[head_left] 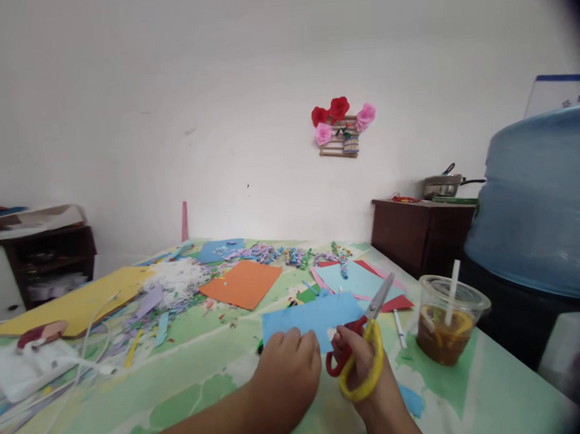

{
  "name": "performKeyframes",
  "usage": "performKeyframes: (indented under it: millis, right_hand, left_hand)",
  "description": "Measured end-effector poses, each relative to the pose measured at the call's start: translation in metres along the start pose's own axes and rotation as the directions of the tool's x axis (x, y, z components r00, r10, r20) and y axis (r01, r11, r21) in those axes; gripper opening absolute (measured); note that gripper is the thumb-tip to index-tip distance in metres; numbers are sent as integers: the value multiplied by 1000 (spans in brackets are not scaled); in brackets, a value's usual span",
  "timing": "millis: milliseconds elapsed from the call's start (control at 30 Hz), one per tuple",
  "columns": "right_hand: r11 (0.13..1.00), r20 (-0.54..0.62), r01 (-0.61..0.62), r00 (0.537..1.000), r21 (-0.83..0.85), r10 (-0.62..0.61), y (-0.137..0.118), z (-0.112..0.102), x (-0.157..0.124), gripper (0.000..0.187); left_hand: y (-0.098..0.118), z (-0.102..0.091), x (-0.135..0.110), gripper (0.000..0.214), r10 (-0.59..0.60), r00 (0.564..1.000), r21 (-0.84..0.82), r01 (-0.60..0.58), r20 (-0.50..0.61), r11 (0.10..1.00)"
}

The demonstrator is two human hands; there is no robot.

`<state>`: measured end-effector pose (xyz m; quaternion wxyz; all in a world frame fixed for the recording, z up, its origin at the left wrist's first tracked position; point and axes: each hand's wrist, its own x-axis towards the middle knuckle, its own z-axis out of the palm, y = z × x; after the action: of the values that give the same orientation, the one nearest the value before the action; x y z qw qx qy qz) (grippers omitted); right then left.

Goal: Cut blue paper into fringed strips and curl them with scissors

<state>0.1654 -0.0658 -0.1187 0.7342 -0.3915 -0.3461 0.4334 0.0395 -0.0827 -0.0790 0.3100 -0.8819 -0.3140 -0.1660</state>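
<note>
In front of me is a strip of light blue paper (314, 311), held above the table. My left hand (289, 376) is closed at its lower edge, with the fingers curled over and the thumb hidden. My right hand (370, 368) holds a pair of scissors (380, 296) with one yellow and one red handle. The blades point up and to the right, away from the paper, and look closed. The right fingertips are at the paper's lower right corner; whether they pinch it I cannot tell. A small blue scrap (411, 400) lies beside my right wrist.
A plastic cup of brown drink (445, 338) with a straw stands at the right, near a large water bottle (537, 204). Orange paper (245, 284), a white shredded heap (179, 281), yellow sheets (80, 299) and a white cable (83, 351) lie on the table. A pen (399, 329) rests near the cup.
</note>
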Motion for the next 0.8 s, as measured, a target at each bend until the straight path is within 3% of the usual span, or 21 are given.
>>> performKeyframes:
  millis: [133, 233, 333, 433, 500, 600, 733, 800]
  right_hand:
    - [976, -35, -68, 997, -207, 62, 8, -3, 19, 17]
    - [888, -69, -73, 996, -453, 47, -9, -31, 19, 17]
    - [696, -155, -67, 986, -715, -65, -40, -71, 13, 22]
    - [464, -110, -64, 991, -883, -73, -60, -100, 5, 23]
    - [351, -23, -13, 999, -936, -25, -61, -107, 0, 18]
    - [245, 81, 67, 996, -967, 47, -49, -105, -5, 20]
    - [207, 152, 126, 982, -970, 111, -43, -100, -4, 22]
    - [208, 151, 126, 983, -970, 108, -47, -95, 6, 19]
  left_hand:
    - [-23, 21, 5, 27, -153, 987, -63, 156, 59, 986]
    - [-37, 37, 5, 27, -243, 968, -126, 249, 63, 960]
    - [-51, 51, 4, 30, -346, 938, -221, 344, 33, 913]
    - [-63, 65, 5, 35, -453, 892, -339, 430, 12, 837]
    - [-70, 75, 5, 36, -541, 841, -421, 497, 18, 758]
    - [-79, 86, 2, 38, -691, 721, -539, 605, 58, 586]
    - [-91, 90, -8, 42, -832, 540, -641, 684, 125, 348]
    - [-95, 90, -12, 42, -864, 483, -676, 686, 146, 269]
